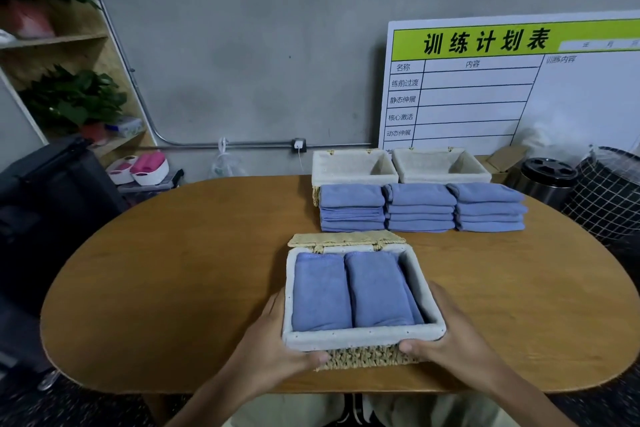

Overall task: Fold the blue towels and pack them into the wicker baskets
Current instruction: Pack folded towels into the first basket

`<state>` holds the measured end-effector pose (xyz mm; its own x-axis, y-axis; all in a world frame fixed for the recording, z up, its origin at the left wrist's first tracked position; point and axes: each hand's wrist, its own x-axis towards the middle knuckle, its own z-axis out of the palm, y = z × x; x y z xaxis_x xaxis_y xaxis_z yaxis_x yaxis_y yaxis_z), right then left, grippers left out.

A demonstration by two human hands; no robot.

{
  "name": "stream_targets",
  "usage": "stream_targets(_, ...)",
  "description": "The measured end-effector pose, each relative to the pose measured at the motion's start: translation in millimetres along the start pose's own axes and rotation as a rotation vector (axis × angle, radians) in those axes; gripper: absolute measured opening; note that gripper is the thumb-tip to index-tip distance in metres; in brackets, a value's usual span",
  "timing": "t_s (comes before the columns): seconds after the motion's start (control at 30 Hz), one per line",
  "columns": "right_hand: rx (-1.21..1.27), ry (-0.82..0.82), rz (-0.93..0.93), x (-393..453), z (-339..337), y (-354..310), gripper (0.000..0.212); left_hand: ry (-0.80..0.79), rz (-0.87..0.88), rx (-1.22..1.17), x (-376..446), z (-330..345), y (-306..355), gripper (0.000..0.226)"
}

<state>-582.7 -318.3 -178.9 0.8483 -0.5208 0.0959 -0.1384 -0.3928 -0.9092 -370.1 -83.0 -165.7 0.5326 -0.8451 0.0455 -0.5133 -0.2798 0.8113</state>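
A wicker basket (363, 336) with a pale cloth lining stands near the table's front edge, its lid (346, 239) folded back behind it. Folded blue towels (353, 291) lie side by side inside it. My left hand (277, 347) grips the basket's front left corner, thumb on the wicker front. At the front right corner my right hand (446, 333) grips it the same way. Three stacks of folded blue towels (420, 208) sit at the back of the table, in front of two lined baskets (398, 166) with nothing visible inside.
The oval wooden table (173, 270) stands against a grey wall. A white schedule board (502, 87) leans at the back right. A metal bin (547, 180) and a checked hamper (606, 198) stand to the right. A dark case (52, 191) and plant shelves (69, 45) stand on the left.
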Motion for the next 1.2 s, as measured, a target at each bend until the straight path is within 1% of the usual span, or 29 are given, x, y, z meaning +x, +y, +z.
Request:
stream_targets(0.03, -0.004, 0.001, -0.006, 1, 2, -1, 0.105, 0.021, -0.001, 0.006, -1, -3, 0, 0.099)
stream_targets(0.1, -0.011, 0.001, -0.014, 2, 8, -6, 0.104, 0.041, 0.007, 0.027, -1, -8, -5, 0.096)
stream_targets(0.3, -0.003, 0.005, -0.044, 17, 25, -24, 0.103, 0.095, 0.002, 0.011, -8, -32, -9, 0.095)
stream_targets(0.53, 0.061, 0.004, -0.097, 38, 42, -44, 0.101, 0.154, 0.019, 0.075, -7, -62, -12, 0.094)
stream_targets(0.67, 0.059, -0.003, -0.135, 45, 51, -55, 0.102, 0.167, 0.042, 0.119, -7, -76, -14, 0.088)
stream_targets(0.8, 0.056, -0.014, -0.154, 66, 60, -69, 0.098, 0.185, 0.014, 0.145, 5, -99, -19, 0.092)
stream_targets(0.93, 0.046, 0.029, -0.202, 114, 68, -98, 0.093, 0.195, -0.010, 0.217, 37, -148, -12, 0.099)
stream_targets(0.97, 0.043, 0.037, -0.220, 132, 71, -106, 0.091, 0.203, 0.003, 0.236, 48, -162, -9, 0.094)
stream_targets(1.03, 0.042, 0.053, -0.254, 170, 80, -120, 0.088, 0.221, 0.012, 0.238, 71, -189, -6, 0.071)
stream_targets(1.07, 0.041, 0.068, -0.268, 188, 86, -126, 0.087, 0.235, 0.006, 0.221, 83, -203, -8, 0.063)
stream_targets(1.2, 0.078, 0.120, -0.282, 262, 108, -136, 0.077, 0.294, -0.001, 0.146, 138, -248, -34, 0.065)
